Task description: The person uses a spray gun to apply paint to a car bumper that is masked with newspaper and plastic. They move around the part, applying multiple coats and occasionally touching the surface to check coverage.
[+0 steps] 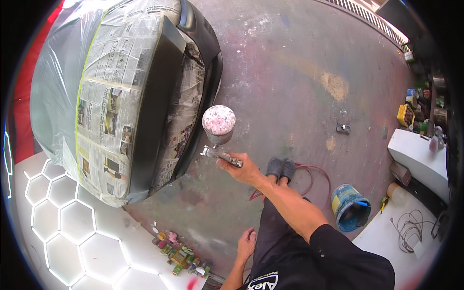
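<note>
My right hand is closed round the handle of a spray gun. The gun's round cup sits on top, its lid spotted with pink and white paint. Left of the gun stands a car's dark bumper, with a small gap between them. Newspaper taped along a yellow-green line covers the panel beside it, and clear plastic film drapes the rest. My left hand hangs low beside my left leg, fingers loosely bent, nothing visible in it.
A red hose loops on the floor by my feet. To the right are a blue bucket, a white cabinet and a coiled cable. Several small cans stand at lower left, near hexagonal lights.
</note>
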`<state>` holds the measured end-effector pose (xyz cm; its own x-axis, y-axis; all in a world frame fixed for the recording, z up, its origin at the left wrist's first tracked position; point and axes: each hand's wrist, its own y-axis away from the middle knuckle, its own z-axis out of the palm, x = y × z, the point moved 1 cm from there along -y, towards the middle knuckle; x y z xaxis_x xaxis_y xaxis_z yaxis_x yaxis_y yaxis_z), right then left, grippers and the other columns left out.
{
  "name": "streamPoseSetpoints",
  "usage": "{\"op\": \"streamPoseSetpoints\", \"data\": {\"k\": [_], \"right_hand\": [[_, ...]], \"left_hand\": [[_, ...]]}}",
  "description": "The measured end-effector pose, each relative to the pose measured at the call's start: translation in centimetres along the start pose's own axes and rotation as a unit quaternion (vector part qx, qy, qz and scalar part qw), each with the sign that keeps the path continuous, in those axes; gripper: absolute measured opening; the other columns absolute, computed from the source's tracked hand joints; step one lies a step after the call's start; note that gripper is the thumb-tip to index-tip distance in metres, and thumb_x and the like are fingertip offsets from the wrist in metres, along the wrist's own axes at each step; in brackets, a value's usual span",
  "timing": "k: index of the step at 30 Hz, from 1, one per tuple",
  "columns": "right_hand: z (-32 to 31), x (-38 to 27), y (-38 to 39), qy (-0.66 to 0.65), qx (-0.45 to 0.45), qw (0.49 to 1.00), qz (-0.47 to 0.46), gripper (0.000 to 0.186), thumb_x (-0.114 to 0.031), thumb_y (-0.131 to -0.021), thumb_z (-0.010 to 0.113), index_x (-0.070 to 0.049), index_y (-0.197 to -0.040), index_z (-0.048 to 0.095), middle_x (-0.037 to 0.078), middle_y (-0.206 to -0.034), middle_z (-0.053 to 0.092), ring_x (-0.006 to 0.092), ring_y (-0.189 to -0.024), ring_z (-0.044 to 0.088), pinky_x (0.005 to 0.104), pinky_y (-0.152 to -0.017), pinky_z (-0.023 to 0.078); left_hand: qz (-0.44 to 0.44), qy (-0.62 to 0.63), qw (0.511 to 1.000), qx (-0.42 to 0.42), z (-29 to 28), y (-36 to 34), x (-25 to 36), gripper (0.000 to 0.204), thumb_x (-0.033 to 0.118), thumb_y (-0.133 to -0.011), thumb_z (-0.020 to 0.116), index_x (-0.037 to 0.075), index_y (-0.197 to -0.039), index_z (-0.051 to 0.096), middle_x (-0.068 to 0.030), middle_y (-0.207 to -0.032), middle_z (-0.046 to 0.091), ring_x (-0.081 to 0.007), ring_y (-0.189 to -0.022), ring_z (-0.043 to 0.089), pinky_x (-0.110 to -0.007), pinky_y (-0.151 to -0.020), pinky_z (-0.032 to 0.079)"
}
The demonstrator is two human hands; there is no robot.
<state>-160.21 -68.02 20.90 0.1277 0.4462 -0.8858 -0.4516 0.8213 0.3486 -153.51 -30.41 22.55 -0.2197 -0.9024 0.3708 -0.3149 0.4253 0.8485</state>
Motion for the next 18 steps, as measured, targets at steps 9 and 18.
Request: {"op": "streamPoseSetpoints", "data": {"k": [9, 18], "right_hand": [[-10.5, -7.1, -13.4, 0.01, 0.08, 0.994, -0.072, 0.042, -0.044, -0.107, 0.079, -0.007, -0.126, 0.082, -0.008, -0.078, 0.059, 0.0054, -0.073, 0.048, 0.0302, -0.063, 0.041], [-19.6, -16.2, -23.9, 0.115, 0.094, 0.987, -0.069, 0.038, -0.041, -0.107, 0.08, -0.003, -0.11, 0.079, -0.006, -0.077, 0.059, 0.0075, -0.074, 0.05, 0.031, -0.064, 0.043]], "left_hand": [[-0.018, -0.079, 0.997, 0.0, 2.8, -7.3, 0.4, 0.047, 0.035, -0.109, 0.064, -0.001, -0.139, 0.073, -0.0197, -0.115, 0.082, -0.0268, -0.106, 0.078, -0.039, -0.097, 0.059], [-0.064, 0.009, 0.998, 0.003, 4.7, -11.4, 13.9, 0.048, 0.036, -0.11, 0.064, 0.0, -0.139, 0.073, -0.0212, -0.12, 0.081, -0.0307, -0.111, 0.077, -0.041, -0.1, 0.058]]}}
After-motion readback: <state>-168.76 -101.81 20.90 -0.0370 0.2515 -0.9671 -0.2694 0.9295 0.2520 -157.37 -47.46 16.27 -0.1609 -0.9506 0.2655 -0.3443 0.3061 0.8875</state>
